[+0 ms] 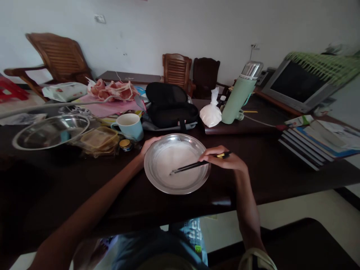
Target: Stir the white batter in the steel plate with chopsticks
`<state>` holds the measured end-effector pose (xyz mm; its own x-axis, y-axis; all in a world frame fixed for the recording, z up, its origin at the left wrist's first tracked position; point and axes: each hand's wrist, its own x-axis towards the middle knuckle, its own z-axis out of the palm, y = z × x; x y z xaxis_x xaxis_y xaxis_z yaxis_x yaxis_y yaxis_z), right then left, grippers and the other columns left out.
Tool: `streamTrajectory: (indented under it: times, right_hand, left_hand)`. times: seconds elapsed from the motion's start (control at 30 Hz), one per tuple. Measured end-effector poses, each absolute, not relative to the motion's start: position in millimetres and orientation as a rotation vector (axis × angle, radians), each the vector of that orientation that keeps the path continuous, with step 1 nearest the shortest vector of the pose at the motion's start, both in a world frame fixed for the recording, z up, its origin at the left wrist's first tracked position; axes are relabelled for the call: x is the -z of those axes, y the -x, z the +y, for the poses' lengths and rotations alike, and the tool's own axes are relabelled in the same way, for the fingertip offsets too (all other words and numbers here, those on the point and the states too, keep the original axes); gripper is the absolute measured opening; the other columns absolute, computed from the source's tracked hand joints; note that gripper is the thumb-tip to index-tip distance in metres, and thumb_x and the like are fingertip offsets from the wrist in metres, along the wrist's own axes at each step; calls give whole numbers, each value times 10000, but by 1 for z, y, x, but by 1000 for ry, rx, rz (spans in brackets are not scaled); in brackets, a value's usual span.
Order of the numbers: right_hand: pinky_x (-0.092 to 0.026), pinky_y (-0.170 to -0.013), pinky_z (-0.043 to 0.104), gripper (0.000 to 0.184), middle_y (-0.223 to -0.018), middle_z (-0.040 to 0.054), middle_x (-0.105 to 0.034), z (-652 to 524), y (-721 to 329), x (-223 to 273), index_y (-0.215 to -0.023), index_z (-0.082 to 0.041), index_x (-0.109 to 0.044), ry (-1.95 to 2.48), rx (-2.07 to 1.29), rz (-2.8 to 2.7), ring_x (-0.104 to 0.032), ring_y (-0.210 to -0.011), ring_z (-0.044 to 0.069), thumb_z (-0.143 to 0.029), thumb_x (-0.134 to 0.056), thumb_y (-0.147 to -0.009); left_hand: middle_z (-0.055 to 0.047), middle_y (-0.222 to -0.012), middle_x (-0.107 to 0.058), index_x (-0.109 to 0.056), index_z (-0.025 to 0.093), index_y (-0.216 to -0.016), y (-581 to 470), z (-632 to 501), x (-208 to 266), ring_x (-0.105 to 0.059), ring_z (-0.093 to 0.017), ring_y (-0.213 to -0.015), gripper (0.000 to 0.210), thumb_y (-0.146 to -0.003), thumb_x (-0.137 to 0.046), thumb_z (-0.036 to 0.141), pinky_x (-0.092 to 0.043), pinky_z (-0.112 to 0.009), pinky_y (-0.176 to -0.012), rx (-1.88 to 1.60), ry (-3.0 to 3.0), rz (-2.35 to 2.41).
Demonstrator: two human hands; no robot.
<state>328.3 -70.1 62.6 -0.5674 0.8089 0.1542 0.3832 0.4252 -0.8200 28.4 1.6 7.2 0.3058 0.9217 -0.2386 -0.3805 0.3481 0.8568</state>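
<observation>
A shiny metal bowl [177, 190] stands on the dark table in front of me, with a pale, whitish mixture [165, 161] inside. My left hand [149, 145] grips the bowl's left rim, its fingers partly hidden behind the edge. Between the fingers of my right hand [222, 158] is a pair of black chopsticks [189, 166] with gold-coloured ends. Their tips reach down into the mixture, left of the bowl's middle. Beyond the bowl, a tied plastic bag of white powder [210, 114] rests beside a green thermos [239, 95].
Left of the bowl are a light blue mug [131, 127], a small jar [125, 145], plastic containers [99, 139] and a wide metal basin [52, 131]. An open black case [171, 107] lies behind. Stacked books [317, 142] and an old television [300, 82] are at right.
</observation>
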Motion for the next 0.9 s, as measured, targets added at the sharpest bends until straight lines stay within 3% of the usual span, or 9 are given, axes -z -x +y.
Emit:
streamTrajectory:
  times: [0.13, 0.23, 0.3, 0.37, 0.47, 0.6, 0.7, 0.77, 0.9]
  right_hand:
    - [-530, -713, 282, 203, -781, 24, -743, -69, -329, -63, -811, -198, -738, 1139, -873, -1891, -697, -762, 177, -305, -580, -880]
    - [-531, -653, 273, 221, -705, 24, -727, -71, -331, -64, -768, -183, -727, 1118, -1052, -1882, -690, -670, 168, -298, -577, -883]
    - [-531, -692, 279, 196, -776, 32, -746, -71, -328, -64, -814, -186, -740, 1035, -1131, -2004, -701, -741, 178, -294, -589, -876]
    - [-523, -731, 281, 183, -833, 29, -751, -71, -325, -63, -831, -196, -743, 1047, -1020, -2014, -696, -807, 182, -288, -590, -872]
    - [-509, -667, 268, 213, -712, 13, -715, -71, -326, -64, -752, -189, -719, 1173, -872, -1817, -674, -691, 162, -285, -572, -874]
    - [-508, -664, 272, 215, -712, 24, -717, -73, -323, -66, -754, -179, -717, 1067, -1131, -1937, -676, -683, 165, -298, -579, -868]
    - [-505, -723, 277, 182, -805, 25, -730, -72, -320, -65, -794, -190, -724, 1082, -969, -1941, -683, -786, 174, -283, -583, -863]
    - [-500, -685, 271, 201, -738, 13, -708, -72, -322, -65, -757, -189, -712, 1159, -852, -1827, -672, -714, 164, -287, -575, -867]
    - [-503, -654, 275, 227, -700, 20, -709, -73, -325, -66, -745, -187, -711, 1079, -1072, -1945, -672, -677, 169, -317, -577, -873]
  left_hand:
    - [-32, -702, -727, -754, 141, -818, -31, -1, -12, -676, -223, -752, 205, -768, -562, 191, -508, -308, -760, -1005, -747, 871]
    - [-18, -637, -706, -756, 148, -805, -32, 0, -13, -665, -210, -704, 223, -781, -535, 167, -505, -295, -727, -1020, -729, 899]
    - [-15, -604, -692, -756, 151, -806, -32, 1, -12, -660, -207, -689, 248, -786, -510, 159, -502, -290, -703, -1003, -715, 901]
    - [-13, -597, -687, -755, 151, -812, -31, 2, -11, -661, -204, -688, 248, -785, -508, 161, -502, -286, -699, -998, -706, 897]
    - [-12, -636, -703, -751, 146, -847, -30, 2, -9, -666, -193, -703, 233, -790, -527, 168, -501, -278, -721, -1018, -708, 889]
    - [-10, -597, -690, -755, 131, -868, -30, 2, -11, -664, -196, -700, 268, -829, -491, 153, -486, -268, -692, -998, -706, 938]
    - [6, -544, -664, -755, 126, -862, -31, 2, -13, -650, -188, -649, 268, -838, -489, 145, -479, -258, -667, -1014, -709, 946]
    - [-2, -577, -682, -754, 115, -871, -31, 2, -14, -640, -174, -610, 270, -839, -487, 142, -479, -254, -653, -1012, -715, 927]
    - [-5, -595, -695, -748, 120, -928, -32, 0, -16, -605, -147, -520, 285, -837, -478, 139, -471, -245, -585, -993, -687, 950]
